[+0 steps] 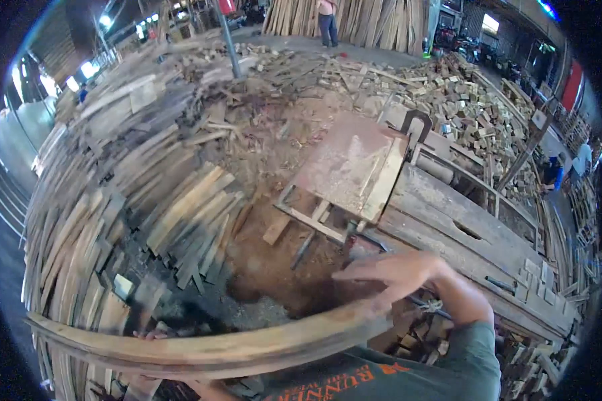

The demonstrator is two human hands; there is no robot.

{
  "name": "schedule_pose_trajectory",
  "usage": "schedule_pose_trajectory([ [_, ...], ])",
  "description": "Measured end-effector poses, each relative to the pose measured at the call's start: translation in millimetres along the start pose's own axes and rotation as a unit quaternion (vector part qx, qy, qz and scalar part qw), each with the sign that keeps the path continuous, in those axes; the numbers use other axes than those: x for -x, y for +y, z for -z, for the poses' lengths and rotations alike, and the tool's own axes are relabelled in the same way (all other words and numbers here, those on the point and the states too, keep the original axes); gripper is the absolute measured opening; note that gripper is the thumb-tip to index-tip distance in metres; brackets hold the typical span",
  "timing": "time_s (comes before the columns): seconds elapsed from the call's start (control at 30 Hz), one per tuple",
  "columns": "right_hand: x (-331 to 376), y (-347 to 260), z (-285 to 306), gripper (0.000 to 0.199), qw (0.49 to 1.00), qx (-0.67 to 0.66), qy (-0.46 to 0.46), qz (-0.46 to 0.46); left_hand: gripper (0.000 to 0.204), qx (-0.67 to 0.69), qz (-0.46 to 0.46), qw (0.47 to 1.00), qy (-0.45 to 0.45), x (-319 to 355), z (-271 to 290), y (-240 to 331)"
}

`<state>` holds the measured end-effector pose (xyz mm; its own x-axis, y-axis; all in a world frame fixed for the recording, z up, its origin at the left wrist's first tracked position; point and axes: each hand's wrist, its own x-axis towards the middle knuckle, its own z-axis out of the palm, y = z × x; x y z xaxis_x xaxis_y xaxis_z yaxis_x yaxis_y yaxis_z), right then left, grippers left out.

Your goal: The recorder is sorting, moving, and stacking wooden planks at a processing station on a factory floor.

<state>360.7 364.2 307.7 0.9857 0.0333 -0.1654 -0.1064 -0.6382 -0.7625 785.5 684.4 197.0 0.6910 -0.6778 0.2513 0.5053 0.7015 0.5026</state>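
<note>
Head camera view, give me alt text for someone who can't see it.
A person's right hand rests on the end of a long wooden plank held across their body, with the left hand mostly hidden beneath it. Beyond stand a rusty metal table and stacked boards.

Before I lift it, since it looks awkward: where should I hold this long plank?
Grip the long plank near both ends, coming over its top edge. It lies crosswise, long and thin, so a spread hold likely steadies it. The right hand already rests near its right end; the left hand sits beneath.
</note>
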Motion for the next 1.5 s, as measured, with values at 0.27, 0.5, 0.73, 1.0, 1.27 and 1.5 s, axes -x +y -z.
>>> schedule_pose_trajectory([
  [0.27,-27.1,-66.4,-42.3,0.08,0.891,0.397,0.206,-0.081,0.073,0.133,-0.106,0.985,-0.036,-8.0,-1.4,-12.5],
  [0.5,-47.3,-50.9,-14.1,0.062,0.851,0.459,0.239,-0.089,0.079,0.044,-0.151,0.985,-0.065,-17.3,-4.5,-14.1],
  [0.73,-49.6,-25.7,-0.4,0.06,0.878,0.416,0.22,-0.085,0.083,0.076,-0.082,0.993,-0.032,-38.5,10.0,-13.4],
  [1.0,-31.8,-21.1,-39.2,0.034,0.841,0.449,0.289,-0.086,0.082,-0.083,0.017,0.996,-0.031,-74.2,-30.5,-71.1],
  [1.27,92.5,10.1,-75.3,0.035,0.831,0.406,0.349,-0.149,0.081,-0.236,-0.049,0.97,-0.023,-37.1,-84.0,-128.7],
  [1.5,220.7,49.3,-119.4,0.054,0.832,0.298,0.397,-0.247,0.08,-0.35,-0.182,0.918,0.04,40.4,-126.9,-170.4],
])
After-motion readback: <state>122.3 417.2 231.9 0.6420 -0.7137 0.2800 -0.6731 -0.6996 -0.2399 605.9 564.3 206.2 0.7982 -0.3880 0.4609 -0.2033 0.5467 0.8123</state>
